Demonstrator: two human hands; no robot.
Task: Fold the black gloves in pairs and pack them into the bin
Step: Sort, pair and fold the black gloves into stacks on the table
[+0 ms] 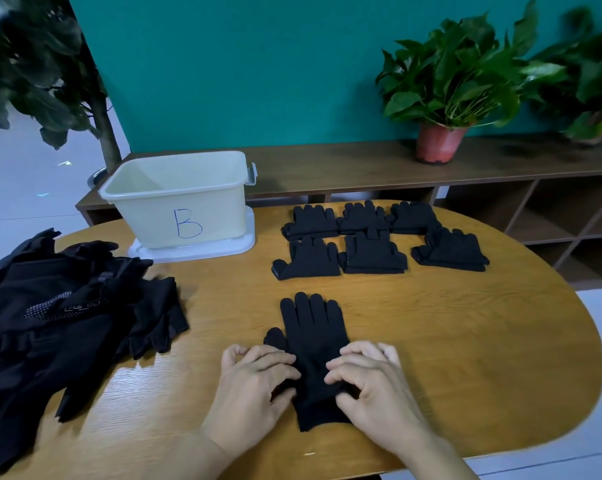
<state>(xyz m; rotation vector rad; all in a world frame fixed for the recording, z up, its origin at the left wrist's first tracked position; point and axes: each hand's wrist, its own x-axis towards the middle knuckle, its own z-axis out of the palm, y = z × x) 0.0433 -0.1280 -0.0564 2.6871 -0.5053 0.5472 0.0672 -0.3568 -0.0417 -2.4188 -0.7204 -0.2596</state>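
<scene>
A black glove pair lies flat on the wooden table, fingers pointing away from me. My left hand pinches its left edge near the wrist, and my right hand pinches the right edge. Several folded black glove pairs sit in two rows beyond it. A heap of loose black gloves covers the table's left side. The cream bin marked "B" stands on its lid at the back left, with nothing visible inside.
A low wooden shelf runs along the teal wall behind the table, carrying a potted plant. A dark-leaved tree stands at the far left. The table's curved edge drops off on the right.
</scene>
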